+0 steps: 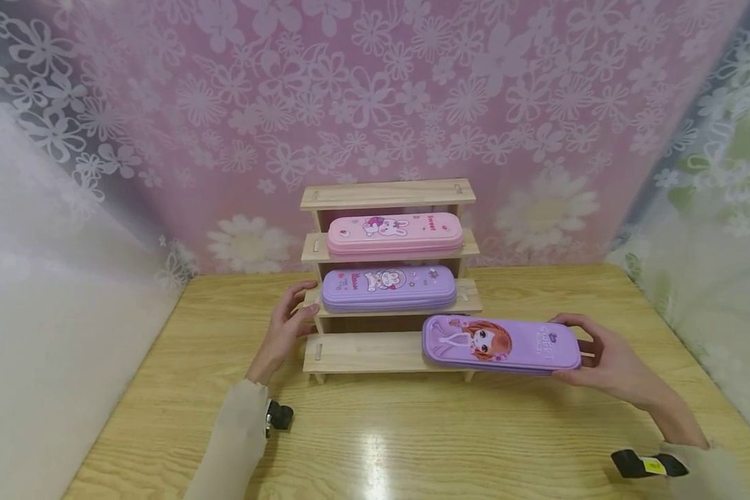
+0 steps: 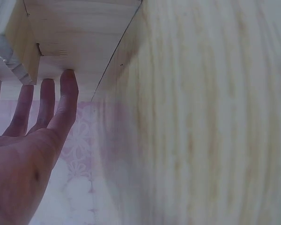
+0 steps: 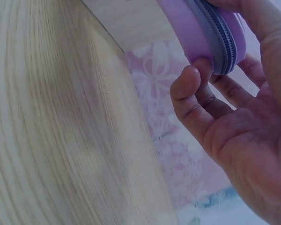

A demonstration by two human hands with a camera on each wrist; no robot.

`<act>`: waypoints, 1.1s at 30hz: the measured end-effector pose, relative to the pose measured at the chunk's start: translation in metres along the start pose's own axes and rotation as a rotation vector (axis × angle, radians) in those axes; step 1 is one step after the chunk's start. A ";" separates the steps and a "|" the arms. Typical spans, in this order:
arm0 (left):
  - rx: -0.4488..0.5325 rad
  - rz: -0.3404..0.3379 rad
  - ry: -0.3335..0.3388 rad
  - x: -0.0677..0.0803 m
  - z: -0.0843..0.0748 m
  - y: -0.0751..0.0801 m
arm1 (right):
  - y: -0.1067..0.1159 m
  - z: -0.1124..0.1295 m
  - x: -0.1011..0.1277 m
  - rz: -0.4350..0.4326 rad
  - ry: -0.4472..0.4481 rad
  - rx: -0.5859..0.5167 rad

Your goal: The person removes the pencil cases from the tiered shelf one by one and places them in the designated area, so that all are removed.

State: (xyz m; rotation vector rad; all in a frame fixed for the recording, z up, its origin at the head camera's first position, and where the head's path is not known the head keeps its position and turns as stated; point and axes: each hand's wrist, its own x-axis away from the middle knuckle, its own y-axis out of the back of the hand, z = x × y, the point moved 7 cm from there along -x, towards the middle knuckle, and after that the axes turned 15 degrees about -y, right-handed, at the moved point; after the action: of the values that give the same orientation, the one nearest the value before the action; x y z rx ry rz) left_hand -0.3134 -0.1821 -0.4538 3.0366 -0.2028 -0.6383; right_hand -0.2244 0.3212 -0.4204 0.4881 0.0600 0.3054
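A small wooden step shelf stands on the table. My left hand is at its left side. In the left wrist view the rather straight fingers touch the side panel with their tips. My right hand grips the right end of a purple pencil case with a red-haired doll on its lid. The case's left end overlaps the right part of the lowest step in the head view; whether it touches is unclear. The right wrist view shows the case's grey zipper between thumb and fingers.
On the step above lies a lilac pencil case with a rabbit picture. A pink pencil case lies one step higher. Behind the wooden table hangs a pink flowered curtain.
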 end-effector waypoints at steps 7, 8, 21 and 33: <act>0.012 0.001 -0.005 -0.001 -0.001 -0.001 | 0.018 -0.009 0.012 -0.025 0.009 0.013; 0.013 -0.001 -0.004 -0.001 0.000 -0.001 | 0.021 -0.009 0.013 -0.031 0.013 0.017; -0.011 -0.005 0.005 -0.001 -0.001 0.000 | 0.052 -0.030 0.035 -0.078 -0.006 -0.094; 0.003 -0.008 0.000 0.000 -0.002 -0.001 | 0.073 -0.041 0.051 -0.285 -0.062 -0.067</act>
State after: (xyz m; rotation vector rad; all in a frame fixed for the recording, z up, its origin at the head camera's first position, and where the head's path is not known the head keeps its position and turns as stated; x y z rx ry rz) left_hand -0.3131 -0.1808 -0.4523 3.0421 -0.1915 -0.6384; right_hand -0.2017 0.4166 -0.4213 0.4159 0.0583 0.0126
